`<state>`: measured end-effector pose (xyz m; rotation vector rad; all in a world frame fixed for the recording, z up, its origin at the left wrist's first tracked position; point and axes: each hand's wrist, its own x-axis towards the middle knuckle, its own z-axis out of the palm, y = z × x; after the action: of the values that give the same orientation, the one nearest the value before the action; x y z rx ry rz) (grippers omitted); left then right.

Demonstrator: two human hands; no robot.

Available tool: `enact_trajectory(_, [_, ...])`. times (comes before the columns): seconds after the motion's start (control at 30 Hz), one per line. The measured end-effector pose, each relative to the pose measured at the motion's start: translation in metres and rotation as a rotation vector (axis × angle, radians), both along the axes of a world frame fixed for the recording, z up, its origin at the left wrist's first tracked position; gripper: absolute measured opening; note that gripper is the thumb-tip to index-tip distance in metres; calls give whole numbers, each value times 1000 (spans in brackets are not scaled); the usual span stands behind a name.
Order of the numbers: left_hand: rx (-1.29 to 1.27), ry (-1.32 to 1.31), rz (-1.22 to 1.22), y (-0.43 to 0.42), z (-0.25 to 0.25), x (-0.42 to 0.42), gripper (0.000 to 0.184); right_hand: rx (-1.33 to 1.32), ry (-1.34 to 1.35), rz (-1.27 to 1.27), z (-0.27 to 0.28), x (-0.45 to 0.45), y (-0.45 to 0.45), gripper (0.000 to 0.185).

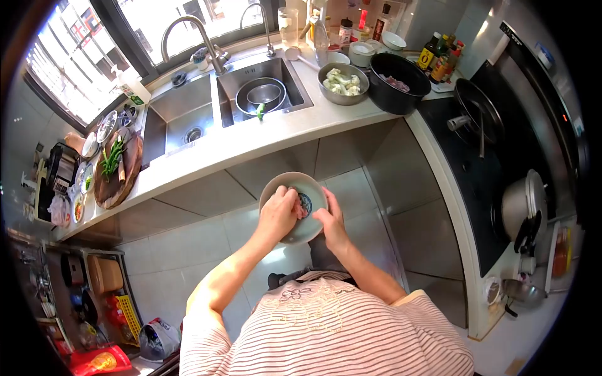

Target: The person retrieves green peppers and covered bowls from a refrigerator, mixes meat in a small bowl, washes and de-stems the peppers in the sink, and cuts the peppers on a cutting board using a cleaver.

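Note:
My right hand (333, 220) grips the right rim of a pale green bowl (305, 233), thumb over the edge. The bowl is held in the air above the floor, in front of my body. Inside it, my left hand (280, 212) has its fingers curled closed around some pinkish raw meat (301, 214). Most of the meat is hidden by those fingers. A dark blue pattern shows on the bottom of the bowl.
On the counter (279, 133) ahead stand a steel bowl of cauliflower (343, 84) and a black pot (401, 84) with meat in it. The double sink (182, 116) holds metal bowls. Green chillies (113, 156) lie on a round cutting board (130, 172). A wok (480, 109) sits on the stove.

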<state>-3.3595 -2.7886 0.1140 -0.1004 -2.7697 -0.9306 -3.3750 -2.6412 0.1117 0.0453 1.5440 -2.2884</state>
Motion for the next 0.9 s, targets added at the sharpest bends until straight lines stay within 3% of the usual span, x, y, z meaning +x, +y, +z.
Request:
enact_trajectory(0.1, [-114,-183,-104,-13,24,-19,17,5,16,16,-10,-37,-12,64])
enact_trajectory(0.2, [-54,-78,10,-15,35,-58,16,4,-4,21,-16,-80,-26,60])
enact_trajectory(0.4, [-94,-47,-86,-23,-22,-159,5,28,-30,-44,-42,-167,-22,57])
enact_trajectory(0.47, [-120,-137,-110,-15,-25,-186,6,33,-45,-69,-48,-192,-12,58])
enact_trajectory(0.67, [-59,-63,-29,-19,-18,-235,13,42,-35,-112,-35,-246,-33,60])
enact_trajectory(0.9, [80,3,7,-82,-17,-260,17,60,-47,-59,-31,-273,-93,61])
